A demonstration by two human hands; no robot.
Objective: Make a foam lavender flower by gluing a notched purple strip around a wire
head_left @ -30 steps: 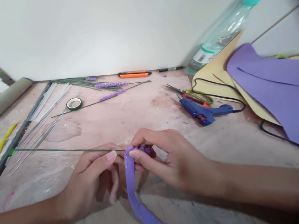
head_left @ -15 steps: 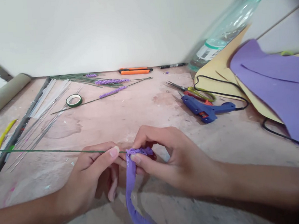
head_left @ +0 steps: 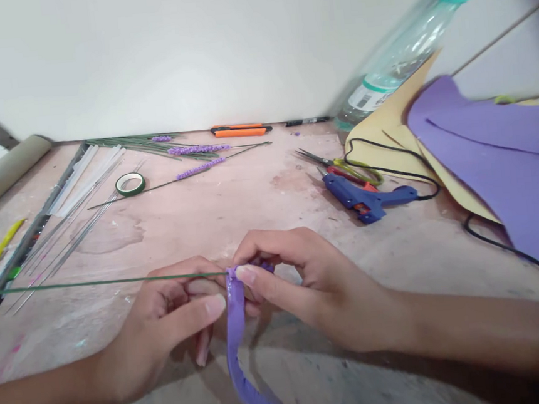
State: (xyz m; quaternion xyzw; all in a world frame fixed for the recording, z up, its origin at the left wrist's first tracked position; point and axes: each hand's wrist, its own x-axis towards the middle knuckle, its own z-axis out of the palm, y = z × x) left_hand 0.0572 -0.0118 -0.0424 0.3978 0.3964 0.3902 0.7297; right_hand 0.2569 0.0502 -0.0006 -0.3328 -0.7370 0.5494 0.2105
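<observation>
And here's the right hand [head_left: 320, 295], thumb and forefinger pinching a frilly purple foam cluster [head_left: 269, 267] right at the tip of a thin green wrapped stem [head_left: 92, 283]. Firm squeeze there, presumably to stop the coil loosening! The left hand [head_left: 180, 316] is the gentler partner: thumb spread away from the forefinger, stem lying across the fingers, probably just for support and to hold it level. From the join, a long purple foam strip [head_left: 236, 330] hangs between the hands, curving toward the near edge. Look at that strip: smooth and flat higher up, a glossy smear near the top that may be glue, then fine nicks along its curve.

Beyond, on the pale, stained wooden surface [head_left: 233, 214], two slender, bumpy purple-headed sprigs [head_left: 200, 169] lie near a round roll of green tape [head_left: 131, 192]. Straight silvery wires [head_left: 77, 244] fan out at left. Over at right, a blue plastic glue gun [head_left: 363, 199] rests near broad, supple purple foam sheets [head_left: 492, 163], within easy reach, it seems.
</observation>
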